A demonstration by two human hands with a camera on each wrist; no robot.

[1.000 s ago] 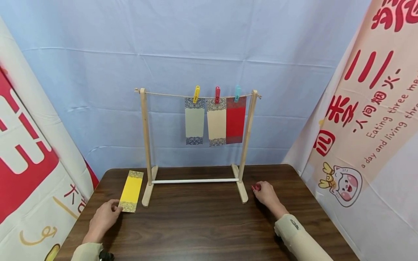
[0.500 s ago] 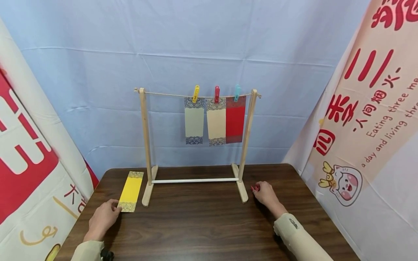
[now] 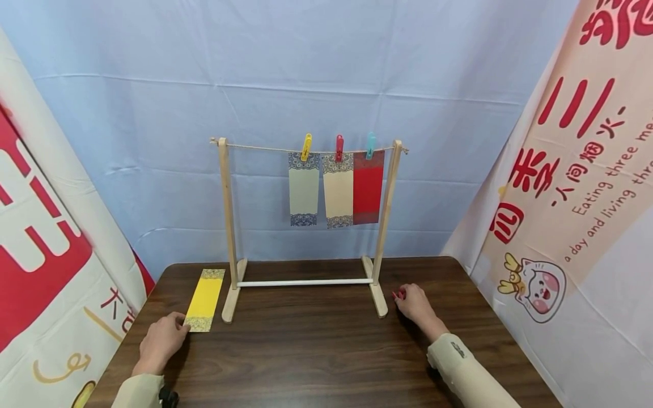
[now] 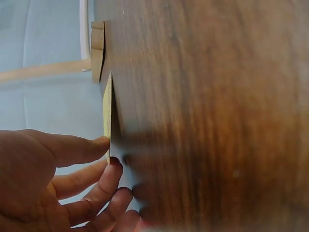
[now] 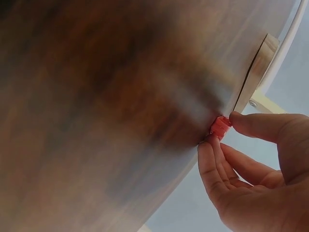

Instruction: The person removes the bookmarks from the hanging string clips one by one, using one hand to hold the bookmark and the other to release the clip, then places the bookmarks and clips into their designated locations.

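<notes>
My left hand (image 3: 162, 343) pinches the near corner of a yellow card (image 3: 204, 299) with lace-patterned ends; in the left wrist view the card (image 4: 108, 113) shows edge-on between thumb and fingertips, close over the table. At the right, my right hand (image 3: 415, 306) pinches a small red clothespin (image 5: 220, 127) between thumb and fingers, low at the tabletop beside the rack's right foot. From the rope (image 3: 265, 148) hang a grey-green card (image 3: 304, 191) under a yellow clothespin (image 3: 306, 148), a cream card (image 3: 339, 192) under a red clothespin (image 3: 339, 148), and a red card (image 3: 367, 192) under a blue clothespin (image 3: 370, 146).
A wooden rack (image 3: 228, 215) with a white crossbar (image 3: 306, 283) stands at the back of the dark wooden table (image 3: 306, 351). Blue cloth (image 3: 306, 56) hangs behind it, and printed banners (image 3: 576, 170) flank both sides.
Both hands stay at their places, the left on the yellow card and the right on the red clothespin. Only a slight shift of the head view shows.
</notes>
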